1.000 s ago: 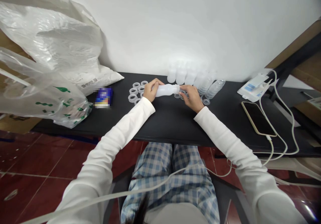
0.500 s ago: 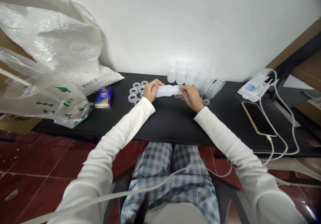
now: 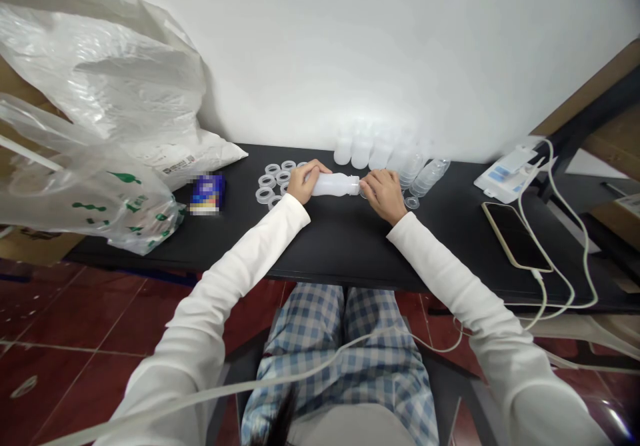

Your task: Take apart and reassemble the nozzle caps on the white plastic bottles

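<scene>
A translucent white plastic bottle (image 3: 334,184) lies sideways above the table, its mouth pointing right. My left hand (image 3: 304,181) is closed around its base end. At the mouth, my right hand (image 3: 384,194) has its fingers curled and pressed together against the opening. Whatever those fingers may hold is hidden. Several clear plastic rings (image 3: 267,181) lie just left of my left hand. Small clear round pieces, including a plastic disc (image 3: 411,203), lie partly hidden around my right hand.
Several white bottles (image 3: 361,153) stand along the wall, beside stacked clear plastic pieces (image 3: 429,177). Plastic bags (image 3: 130,186) and a blue box (image 3: 207,193) are at left. At right lie a phone (image 3: 516,236), a white cable (image 3: 575,219) and a white-blue case (image 3: 505,174).
My right hand's fingers have shifted from around the bottle's neck to its mouth end and curled in more. My left hand and the bottle have barely moved.
</scene>
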Demonstrator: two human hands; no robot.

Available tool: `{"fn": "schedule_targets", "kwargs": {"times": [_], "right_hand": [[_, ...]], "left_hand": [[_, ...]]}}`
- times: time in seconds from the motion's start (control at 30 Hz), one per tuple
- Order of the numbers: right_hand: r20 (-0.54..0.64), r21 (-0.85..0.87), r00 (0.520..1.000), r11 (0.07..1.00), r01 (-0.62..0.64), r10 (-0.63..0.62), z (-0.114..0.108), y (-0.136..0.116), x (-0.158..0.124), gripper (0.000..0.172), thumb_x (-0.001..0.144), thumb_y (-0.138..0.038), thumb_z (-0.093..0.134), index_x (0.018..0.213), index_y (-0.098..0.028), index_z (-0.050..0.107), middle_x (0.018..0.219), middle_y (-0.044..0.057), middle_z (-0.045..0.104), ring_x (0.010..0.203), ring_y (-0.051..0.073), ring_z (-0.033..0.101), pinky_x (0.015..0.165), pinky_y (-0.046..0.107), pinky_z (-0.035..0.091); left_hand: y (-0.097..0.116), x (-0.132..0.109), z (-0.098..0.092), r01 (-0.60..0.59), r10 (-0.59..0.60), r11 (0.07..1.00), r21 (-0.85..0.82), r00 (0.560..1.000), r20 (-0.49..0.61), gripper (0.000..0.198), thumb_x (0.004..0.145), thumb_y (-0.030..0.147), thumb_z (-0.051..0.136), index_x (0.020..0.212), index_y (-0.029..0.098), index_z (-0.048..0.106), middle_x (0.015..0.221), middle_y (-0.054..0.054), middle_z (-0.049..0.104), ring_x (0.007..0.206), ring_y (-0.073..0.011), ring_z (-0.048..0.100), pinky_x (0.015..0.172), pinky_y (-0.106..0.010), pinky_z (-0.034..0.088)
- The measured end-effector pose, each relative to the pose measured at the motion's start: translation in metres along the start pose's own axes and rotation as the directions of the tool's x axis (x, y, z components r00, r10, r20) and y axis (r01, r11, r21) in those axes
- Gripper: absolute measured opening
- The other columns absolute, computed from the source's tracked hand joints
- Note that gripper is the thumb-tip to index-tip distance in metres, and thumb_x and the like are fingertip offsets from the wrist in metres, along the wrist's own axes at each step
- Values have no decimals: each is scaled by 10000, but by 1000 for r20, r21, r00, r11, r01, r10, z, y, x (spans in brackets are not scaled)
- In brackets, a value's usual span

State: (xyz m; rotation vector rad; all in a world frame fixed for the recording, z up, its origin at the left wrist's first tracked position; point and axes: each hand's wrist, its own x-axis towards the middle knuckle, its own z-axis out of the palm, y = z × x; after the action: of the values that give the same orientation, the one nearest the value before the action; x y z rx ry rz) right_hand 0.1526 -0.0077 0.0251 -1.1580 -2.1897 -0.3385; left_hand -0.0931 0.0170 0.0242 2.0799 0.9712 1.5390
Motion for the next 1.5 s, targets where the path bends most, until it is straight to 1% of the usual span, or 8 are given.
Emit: {"fn": "schedule_targets", "kwargs": {"times": [0.13,0.27,0.43,0.7,1.03,1.13,1.3,1.5], "right_hand": [[-29,58,1000,998,3,-2,-5,-8,0,498,975,-548,506,1328,-199,548,1239,136,687,1112,308,621,990,464,393],[-30,101,998,993,58,-55,-4,-13,0,587,938,-495,575,1424,-187,460,1295,160,669,1149,327,633,1025,493,391],[-13,112,998,992,61,-60,-2,-13,-1,440,979,-379,512,1379,-198,498,1304,156,671,1173,319,634,1006,479,393],[46,119,994,988,96,-102,-3,-4,-1,452,1003,-518,483,1330,-215,551,1217,121,713,1092,282,647,988,441,374],[-10,8,1000,1000,-13,13,8,-3,-4,460,1054,-476,323,888,-225,671,882,70,668,910,242,579,898,427,388],[-41,20,999,999,-30,31,5,-7,-4,457,1056,-474,312,945,-220,676,944,80,687,943,249,589,903,431,387],[-49,62,998,997,-36,39,0,-15,-3,468,1013,-540,420,1289,-199,584,1153,110,698,1049,285,602,943,441,376],[-75,67,995,996,-66,71,2,-18,-2,443,990,-543,487,1263,-208,586,1113,108,701,1027,290,605,938,437,372]], "left_hand": [[0,2,0,37,-36,999,15,999,-25,490,1001,537,375,829,229,715,880,-44,756,854,-225,686,822,-388,524],[0,2,0,31,-31,1000,3,999,-27,486,998,538,380,822,232,714,875,-42,754,846,-223,685,822,-389,522],[0,2,0,49,-49,999,7,998,-30,505,994,563,372,822,236,716,875,-40,757,843,-225,684,817,-390,524],[0,0,-1,13,-13,1000,25,1000,-12,518,1006,551,350,831,232,720,873,-43,760,810,-213,684,815,-379,522],[8,-5,-2,-105,88,981,161,990,109,482,1002,525,356,905,225,719,947,-65,768,884,-220,710,836,-368,527],[7,-5,-1,-103,93,982,159,993,69,507,1014,517,325,908,219,721,944,-65,767,883,-218,709,826,-366,526],[2,-3,2,-16,19,999,49,999,-48,512,1012,551,343,875,226,714,911,-55,757,871,-221,700,824,-376,529],[-8,0,10,131,-137,983,-127,990,-41,499,985,583,405,798,233,707,855,-52,739,841,-222,695,813,-392,548]]}}
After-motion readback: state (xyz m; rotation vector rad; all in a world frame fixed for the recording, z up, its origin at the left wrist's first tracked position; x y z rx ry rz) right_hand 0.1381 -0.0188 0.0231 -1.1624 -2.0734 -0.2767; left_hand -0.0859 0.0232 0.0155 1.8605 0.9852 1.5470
